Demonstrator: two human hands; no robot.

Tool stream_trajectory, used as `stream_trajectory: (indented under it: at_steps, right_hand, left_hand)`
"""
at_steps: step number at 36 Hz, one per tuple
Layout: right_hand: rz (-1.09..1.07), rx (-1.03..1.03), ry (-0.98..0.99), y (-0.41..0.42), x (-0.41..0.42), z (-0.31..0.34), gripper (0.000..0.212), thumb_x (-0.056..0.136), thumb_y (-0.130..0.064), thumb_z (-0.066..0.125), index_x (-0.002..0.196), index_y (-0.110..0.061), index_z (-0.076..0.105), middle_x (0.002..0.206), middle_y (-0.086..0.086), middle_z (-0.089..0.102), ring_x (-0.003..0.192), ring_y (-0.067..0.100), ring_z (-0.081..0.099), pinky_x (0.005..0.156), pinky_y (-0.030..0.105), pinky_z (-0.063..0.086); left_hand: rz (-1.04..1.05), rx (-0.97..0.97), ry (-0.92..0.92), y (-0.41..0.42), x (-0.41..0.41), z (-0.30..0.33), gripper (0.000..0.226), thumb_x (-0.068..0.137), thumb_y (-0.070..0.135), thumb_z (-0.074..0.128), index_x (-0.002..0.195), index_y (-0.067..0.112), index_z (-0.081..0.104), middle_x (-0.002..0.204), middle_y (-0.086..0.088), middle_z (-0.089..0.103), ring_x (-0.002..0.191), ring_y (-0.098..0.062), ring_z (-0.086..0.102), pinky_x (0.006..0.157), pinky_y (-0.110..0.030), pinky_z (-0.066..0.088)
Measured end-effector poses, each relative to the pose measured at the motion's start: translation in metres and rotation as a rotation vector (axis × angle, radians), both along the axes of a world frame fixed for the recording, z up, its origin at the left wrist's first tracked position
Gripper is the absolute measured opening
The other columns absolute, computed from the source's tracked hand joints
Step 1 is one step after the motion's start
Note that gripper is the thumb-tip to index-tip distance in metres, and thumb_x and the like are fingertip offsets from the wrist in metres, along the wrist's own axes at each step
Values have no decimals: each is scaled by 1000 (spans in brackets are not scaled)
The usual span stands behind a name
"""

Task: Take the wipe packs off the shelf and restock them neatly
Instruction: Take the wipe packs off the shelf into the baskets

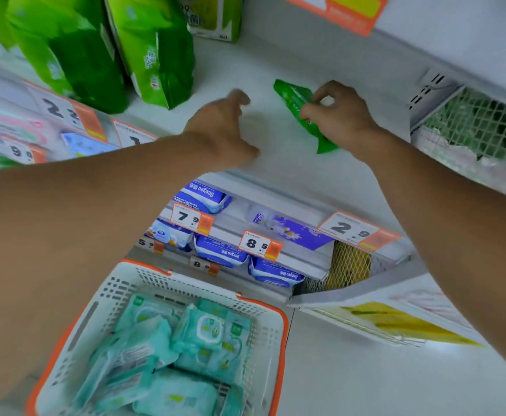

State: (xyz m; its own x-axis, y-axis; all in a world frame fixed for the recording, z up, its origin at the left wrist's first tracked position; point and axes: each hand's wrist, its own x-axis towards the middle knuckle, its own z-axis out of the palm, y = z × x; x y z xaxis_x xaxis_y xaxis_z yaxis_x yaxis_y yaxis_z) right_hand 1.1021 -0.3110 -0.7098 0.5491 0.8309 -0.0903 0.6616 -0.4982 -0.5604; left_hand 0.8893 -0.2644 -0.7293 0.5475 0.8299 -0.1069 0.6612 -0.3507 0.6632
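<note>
Fingers of the right hand [340, 115] pinch a green pack [301, 111] on the shelf [275, 163]; left hand [224, 124] hovers loosely curled, holding nothing (blurred). Clearing step, probably: lift it to the basket [263, 313].

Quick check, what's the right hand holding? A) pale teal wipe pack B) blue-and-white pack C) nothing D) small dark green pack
D: the right hand has its fingers curled round the small dark green pack over the white shelf; the pale teal wipe packs lie in the white and orange basket below.
</note>
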Motion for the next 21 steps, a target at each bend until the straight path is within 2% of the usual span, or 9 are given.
stream_trajectory:
  at_steps: [2,4,5,7,9,11,15,18,21]
  right_hand:
    - [-6,28,450,-11,-29,18,20,76,-41,65,82,-22,66,81,1,69,76,21,66,70,26,48]
    - [56,-51,915,-24,-56,36,23,89,-38,55,81,-19,66,76,5,71,68,21,67,72,28,54]
    - [112,-113,1045,-27,-66,41,26,91,-37,52,86,-17,68,81,8,72,71,22,69,74,29,56]
    - [215,-244,1158,-29,-83,45,36,88,-42,56,105,-13,69,101,14,72,86,26,69,82,33,58]
    - [237,-317,1160,-24,-101,49,45,86,-51,57,98,-11,75,98,13,73,78,23,71,70,27,59]
    - [204,-288,1156,-15,-121,54,57,84,-59,50,82,-9,79,86,11,75,65,19,71,54,21,57]
    - [260,-176,1080,8,-179,57,70,87,-63,46,111,-1,68,106,17,73,82,25,73,65,27,61]
    - [223,-27,969,24,-225,56,47,87,-47,63,107,-4,68,99,12,73,73,19,69,65,28,58]
    - [104,172,667,42,-263,49,19,81,-24,81,88,-13,67,84,2,71,68,13,65,66,31,55]
  left_hand:
    - [63,92,-177,0,-13,6,94,64,30,89,141,16,37,138,-7,45,118,-19,49,94,-22,39]
    - [-69,296,-172,-1,-31,14,108,54,37,92,144,14,36,142,-9,41,124,-22,45,106,-30,37]
    - [-149,371,-155,-1,-41,19,108,52,41,91,144,14,40,140,-9,45,124,-24,47,106,-35,39]
    - [-244,394,-134,-1,-65,27,90,53,46,90,130,16,55,120,-6,59,106,-22,57,89,-34,47]
    - [-210,380,-140,-1,-94,30,60,56,49,86,102,17,64,91,0,65,82,-21,61,69,-34,48]
    - [-122,344,-170,-4,-127,29,44,61,50,80,85,16,66,75,1,66,70,-22,62,62,-36,48]
    - [78,-29,-360,-14,-182,27,22,85,34,76,105,25,73,82,12,71,67,-4,68,54,-17,54]
    - [306,-443,-560,-10,-215,24,19,84,29,76,102,29,69,89,16,72,74,-3,70,52,-25,58]
    - [388,-532,-586,1,-251,22,30,83,23,78,111,25,67,99,10,72,85,-10,70,56,-28,60]
